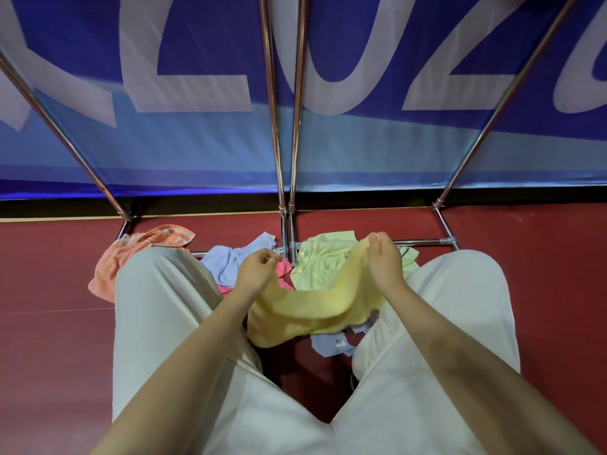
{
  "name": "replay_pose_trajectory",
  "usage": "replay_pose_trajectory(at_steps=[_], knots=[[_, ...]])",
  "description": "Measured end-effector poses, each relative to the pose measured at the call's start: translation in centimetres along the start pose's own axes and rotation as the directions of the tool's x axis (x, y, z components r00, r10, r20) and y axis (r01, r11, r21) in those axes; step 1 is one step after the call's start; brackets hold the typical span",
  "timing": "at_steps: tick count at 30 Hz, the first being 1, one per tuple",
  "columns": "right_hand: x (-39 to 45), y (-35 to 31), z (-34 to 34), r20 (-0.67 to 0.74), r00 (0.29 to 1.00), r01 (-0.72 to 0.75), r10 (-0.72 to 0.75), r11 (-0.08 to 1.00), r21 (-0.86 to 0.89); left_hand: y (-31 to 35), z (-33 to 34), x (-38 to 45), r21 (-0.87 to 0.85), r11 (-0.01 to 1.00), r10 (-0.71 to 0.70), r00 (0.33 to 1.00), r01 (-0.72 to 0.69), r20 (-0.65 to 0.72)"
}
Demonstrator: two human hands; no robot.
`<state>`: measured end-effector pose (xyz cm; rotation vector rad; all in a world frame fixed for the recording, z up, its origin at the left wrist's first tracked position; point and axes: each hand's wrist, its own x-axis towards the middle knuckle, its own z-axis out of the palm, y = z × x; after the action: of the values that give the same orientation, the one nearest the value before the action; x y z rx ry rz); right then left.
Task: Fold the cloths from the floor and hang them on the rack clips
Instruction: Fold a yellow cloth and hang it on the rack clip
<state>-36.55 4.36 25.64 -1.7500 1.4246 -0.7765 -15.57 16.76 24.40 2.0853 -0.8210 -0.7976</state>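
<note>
A yellow cloth (305,310) hangs in a sagging band between my two hands, above the floor between my knees. My left hand (258,269) pinches one end of it. My right hand (384,261) grips the other end, held a little higher. Loose cloths lie on the red floor beyond: a pale green one (318,261), a light blue one (230,261), a pink one (284,274) and an orange one (138,247) at the left. Another pale blue cloth (331,344) lies under the yellow one. No rack clips show in the frame.
The rack's metal poles (274,103) rise in front of me, with base bars (423,241) on the floor by the cloths. A blue banner (197,142) stands behind. My legs in cream trousers (157,307) flank the pile.
</note>
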Motion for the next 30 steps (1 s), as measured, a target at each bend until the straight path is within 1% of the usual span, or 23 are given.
replay_pose_trajectory(at_steps=[3,6,9,13,17,20,21,24,26,27,28,30], knots=[[-0.1,-0.1,0.0,0.006,1.000,0.007,-0.007,1.000,0.016,-0.2,0.3,-0.2,0.071,0.997,0.009,0.999,-0.012,0.039],[0.6,-0.1,-0.6,-0.078,0.997,0.002,0.002,0.998,0.058,-0.6,0.3,-0.3,0.196,0.978,0.060,0.997,-0.069,0.052],[1.5,0.2,-1.9,-0.161,0.986,-0.029,0.041,0.997,0.071,-1.1,0.3,-0.2,0.311,0.942,0.088,0.987,-0.126,0.133],[2.6,0.7,-3.9,-0.237,0.967,-0.086,0.095,0.995,0.051,-2.1,0.1,0.0,0.483,0.860,0.060,0.973,-0.164,0.222],[3.5,2.4,-5.7,-0.302,0.940,-0.155,0.160,0.987,0.042,-3.0,-0.9,0.4,0.558,0.812,0.000,0.955,-0.174,0.297],[3.6,3.6,-6.9,-0.349,0.907,-0.222,0.234,0.972,0.075,-3.2,-1.8,0.5,0.589,0.803,-0.097,0.958,-0.084,0.269],[3.4,3.9,-7.3,-0.362,0.894,-0.250,0.263,0.965,0.083,-3.4,-1.9,0.5,0.589,0.805,-0.101,0.962,-0.070,0.253],[3.2,5.0,-8.2,-0.373,0.853,-0.329,0.365,0.931,0.157,-3.5,-1.3,0.6,0.565,0.820,-0.018,0.982,-0.093,0.187],[3.1,5.3,-8.5,-0.371,0.835,-0.351,0.406,0.913,0.209,-2.5,-1.3,0.3,0.565,0.822,-0.008,0.991,-0.069,0.134],[3.1,5.3,-8.5,-0.365,0.836,-0.353,0.410,0.911,0.213,-2.2,-1.4,0.2,0.559,0.828,-0.031,0.992,-0.041,0.120],[3.1,5.2,-8.4,-0.356,0.843,-0.351,0.404,0.914,0.205,-2.2,-1.4,0.2,0.506,0.862,-0.030,0.997,-0.014,0.078],[2.9,4.8,-8.0,-0.327,0.867,-0.339,0.376,0.926,0.167,-2.1,-1.5,0.5,0.505,0.863,-0.025,0.997,-0.016,0.075]])
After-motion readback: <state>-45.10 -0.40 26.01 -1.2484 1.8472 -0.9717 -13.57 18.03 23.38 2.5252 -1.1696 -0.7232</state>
